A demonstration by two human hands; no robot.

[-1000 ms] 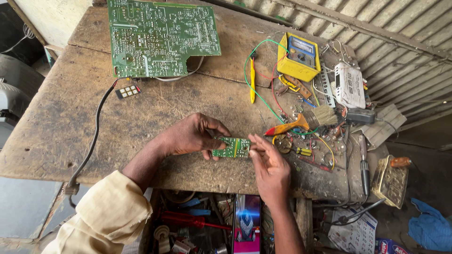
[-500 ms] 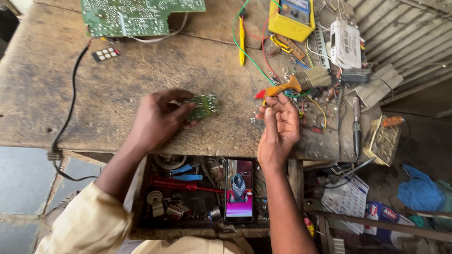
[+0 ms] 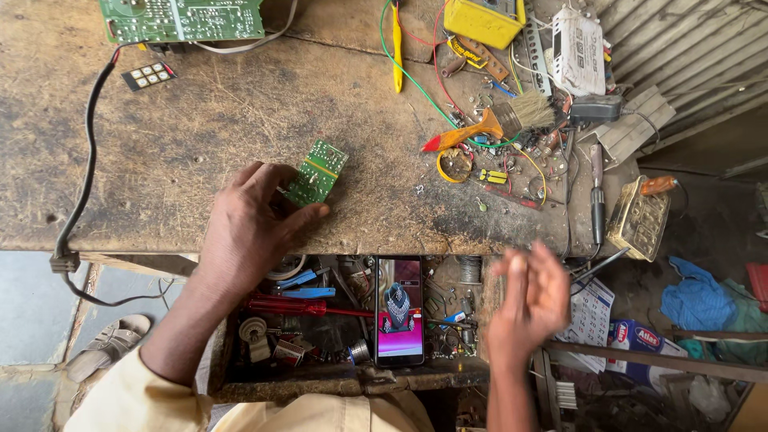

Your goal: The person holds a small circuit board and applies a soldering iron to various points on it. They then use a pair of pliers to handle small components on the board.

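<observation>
Resting palm-down on a scarred, stained wooden surface (image 3: 200,120), the left hand (image 3: 252,220) pins a small green rectangular circuit board (image 3: 318,171) with its fingertips; the thumb reaches along the board's lower edge, so the hand holds it lightly against the wood. The board lies tilted, at the front of the surface, just beyond the fingers and partly covered by them. The right hand (image 3: 532,300) hovers off the front edge, well apart from the board, fingers spread and empty, but motion blur smears its outline. A large green circuit board (image 3: 182,18) is cut off by the top edge of the view. To the right sits a tangle of wires and parts, among them an orange-handled brush (image 3: 496,124). Below the surface, an open drawer holds a lit phone (image 3: 398,310) and a red-handled screwdriver (image 3: 292,306); smaller contents there are hard to make out.
</observation>
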